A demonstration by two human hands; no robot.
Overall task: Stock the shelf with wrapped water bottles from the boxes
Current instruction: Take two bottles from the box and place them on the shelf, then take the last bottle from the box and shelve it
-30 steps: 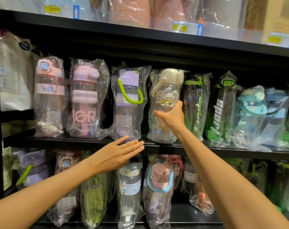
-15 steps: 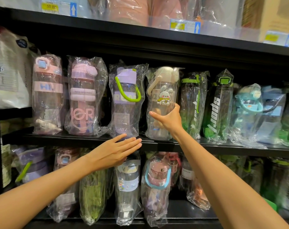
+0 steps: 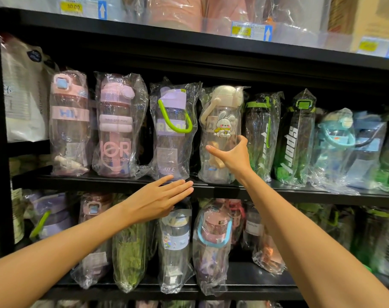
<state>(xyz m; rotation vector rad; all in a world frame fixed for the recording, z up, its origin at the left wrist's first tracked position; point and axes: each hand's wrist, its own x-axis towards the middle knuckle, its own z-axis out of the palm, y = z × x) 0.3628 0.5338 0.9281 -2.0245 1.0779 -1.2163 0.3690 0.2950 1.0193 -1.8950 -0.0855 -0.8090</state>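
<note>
A clear wrapped bottle with a cream lid and a rabbit sticker [image 3: 220,121] stands upright on the middle shelf [image 3: 211,187], between a purple bottle with a green loop [image 3: 171,127] and a dark bottle with green trim [image 3: 261,134]. My right hand [image 3: 230,155] is in front of the rabbit bottle's lower half, thumb and fingers spread wide in a loose curve, not clamped on it. My left hand [image 3: 158,200] hovers flat with straight fingers at the shelf's front edge, just below the purple bottle's base.
Two pink wrapped bottles [image 3: 116,125] fill the shelf's left end. A black "sport" bottle [image 3: 294,138] and teal and blue ones [image 3: 335,143] fill the right. More wrapped bottles [image 3: 211,238] crowd the lower shelf. Price tags [image 3: 250,31] line the upper shelf.
My right hand has slid down the rabbit bottle from the sticker to its lower half and loosened. The bottle stays standing on the shelf. My left hand has barely moved.
</note>
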